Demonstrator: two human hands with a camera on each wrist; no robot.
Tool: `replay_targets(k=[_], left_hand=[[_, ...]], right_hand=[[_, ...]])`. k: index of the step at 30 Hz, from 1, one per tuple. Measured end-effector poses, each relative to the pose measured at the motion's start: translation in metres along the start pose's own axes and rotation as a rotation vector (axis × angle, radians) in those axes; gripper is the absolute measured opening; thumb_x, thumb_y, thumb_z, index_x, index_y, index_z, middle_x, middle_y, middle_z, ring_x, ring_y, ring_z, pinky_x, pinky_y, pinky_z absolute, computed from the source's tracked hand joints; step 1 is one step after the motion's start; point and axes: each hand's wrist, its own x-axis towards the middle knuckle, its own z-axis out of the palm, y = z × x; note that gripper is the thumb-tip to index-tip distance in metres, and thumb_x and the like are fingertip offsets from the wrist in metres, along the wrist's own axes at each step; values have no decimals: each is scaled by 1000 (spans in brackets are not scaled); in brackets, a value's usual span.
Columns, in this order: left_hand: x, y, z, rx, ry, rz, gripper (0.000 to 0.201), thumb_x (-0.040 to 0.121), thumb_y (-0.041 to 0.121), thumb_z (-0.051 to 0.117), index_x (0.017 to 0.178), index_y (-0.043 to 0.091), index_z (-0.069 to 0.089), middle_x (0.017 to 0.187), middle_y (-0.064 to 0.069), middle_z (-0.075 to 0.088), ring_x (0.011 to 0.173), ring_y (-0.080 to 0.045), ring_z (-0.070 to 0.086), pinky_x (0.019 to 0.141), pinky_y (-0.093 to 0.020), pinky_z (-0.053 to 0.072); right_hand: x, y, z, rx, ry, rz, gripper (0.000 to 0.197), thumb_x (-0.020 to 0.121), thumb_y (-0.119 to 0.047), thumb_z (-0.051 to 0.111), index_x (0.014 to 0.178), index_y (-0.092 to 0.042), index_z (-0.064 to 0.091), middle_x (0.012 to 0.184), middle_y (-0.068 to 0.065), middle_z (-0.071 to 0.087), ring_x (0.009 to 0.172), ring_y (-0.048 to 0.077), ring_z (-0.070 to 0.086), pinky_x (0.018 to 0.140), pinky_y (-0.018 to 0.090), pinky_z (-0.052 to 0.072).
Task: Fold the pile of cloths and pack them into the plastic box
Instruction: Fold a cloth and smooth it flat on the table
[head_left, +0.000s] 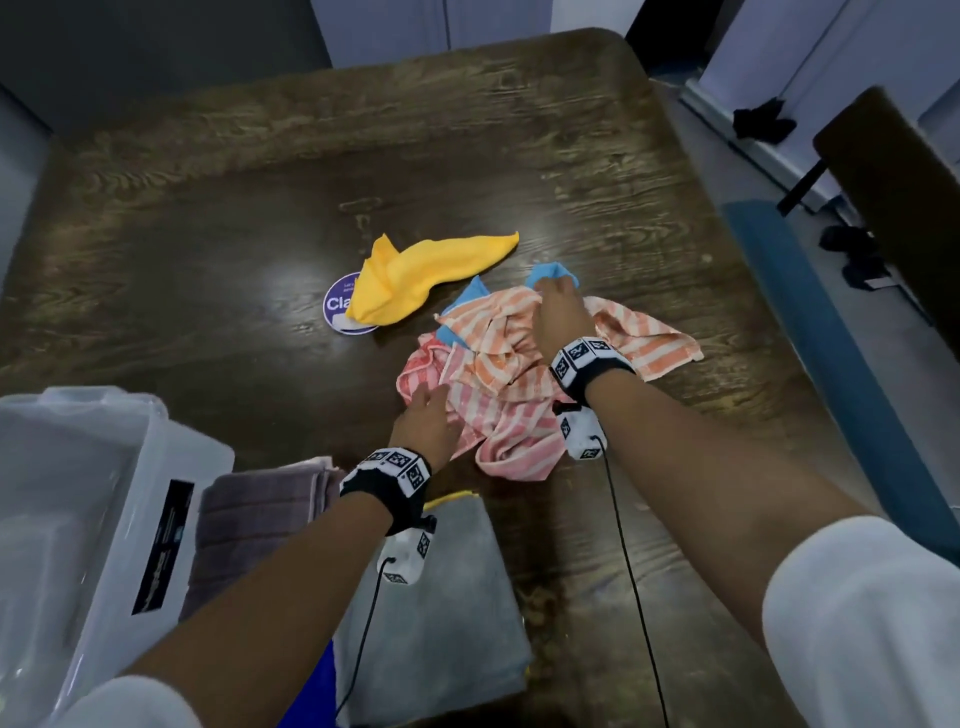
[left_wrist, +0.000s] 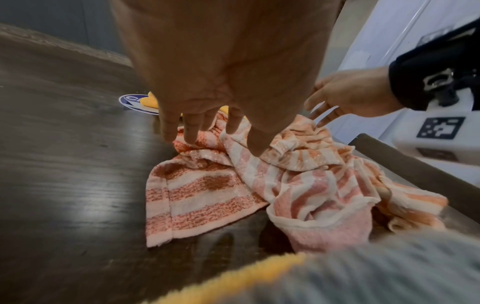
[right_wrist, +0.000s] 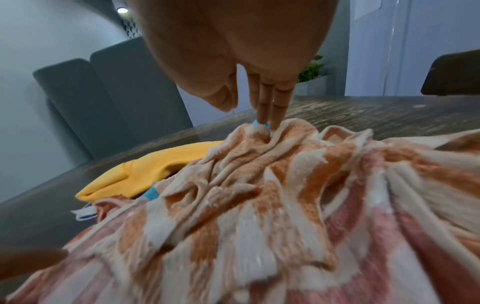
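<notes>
Dark table (head_left: 208, 234), sticker (head_left: 335, 306) reading "Cla" under yellow cloth (head_left: 431, 265). Left hand (head_left: 426, 421) and right hand (head_left: 558, 306) press straight fingers onto striped cloths (head_left: 498, 374).

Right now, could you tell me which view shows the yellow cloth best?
The head view: the yellow cloth is fully visible. The right wrist shows part behind the striped cloths; the left wrist, only slivers past the left hand.

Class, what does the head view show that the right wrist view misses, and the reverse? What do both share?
Head only: the plastic box, with a folded purple towel and grey cloth beside it. Right wrist only: grey chairs and a potted plant beyond the table. Both: the right hand on the striped cloths, with the yellow cloth nearby.
</notes>
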Motion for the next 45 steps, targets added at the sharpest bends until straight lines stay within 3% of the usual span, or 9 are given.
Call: replay_targets(k=[6,8,13,23,31,33,36,41,45], left_hand=[[33,-6,4,-20,-83,-24,75,100,21,52,160,29,8,167,-14,-1,151,-35,20,111,-48,38],[37,-6,7,-9,-109,-31,75,100,20,50,161,29,6,167,-13,-4,153,-33,13,115,-46,33],[40,-6,12,6,-89,-46,74,100,19,50,160,30,10,167,-12,0,152,-33,16,116,-46,34],[20,-14,7,114,-96,16,59,104,23,44,158,25,23,165,-6,16,143,-31,36,108,-41,40],[-2,-14,-16,75,-196,-18,59,102,31,53,155,18,31,159,-12,36,143,-30,39,113,-39,37],[-12,-8,-25,22,-151,-2,60,102,29,55,155,15,31,156,-13,39,141,-31,42,110,-38,39],[-30,7,-43,-119,-10,101,66,100,28,58,156,16,25,155,-15,40,139,-33,43,108,-40,39],[-60,49,-81,-620,233,309,65,94,37,63,147,25,28,141,-4,53,126,-20,54,99,-35,48],[-85,67,-108,-561,391,255,20,101,26,54,110,8,56,102,-11,66,97,-29,63,72,-32,41]], right_hand=[[31,5,13,28,-60,140,87,92,7,43,160,-34,6,165,19,7,92,36,65,62,37,47],[33,15,22,-25,-131,122,88,94,4,43,160,-37,2,166,21,4,96,39,65,64,37,46],[27,25,28,-105,-205,91,53,97,-10,48,148,-17,37,144,18,41,120,41,55,92,47,47],[15,2,-8,-14,-7,152,31,99,-23,58,125,-5,52,129,15,56,108,35,63,76,39,47],[-27,-37,-66,-53,161,-121,31,98,-34,60,106,-4,59,118,14,52,109,32,51,87,40,42],[-44,-52,-82,-66,202,-219,27,100,-29,57,108,-3,59,117,17,52,109,35,50,91,42,40],[-72,-78,-108,29,214,-285,22,103,-24,47,112,-4,53,110,19,61,98,41,58,75,44,41],[-112,-116,-154,149,246,-381,16,104,-24,44,108,-8,44,89,10,62,74,31,54,61,35,33],[-130,-134,-181,248,262,-414,21,106,-32,44,98,-13,44,81,3,61,70,29,55,61,34,35]])
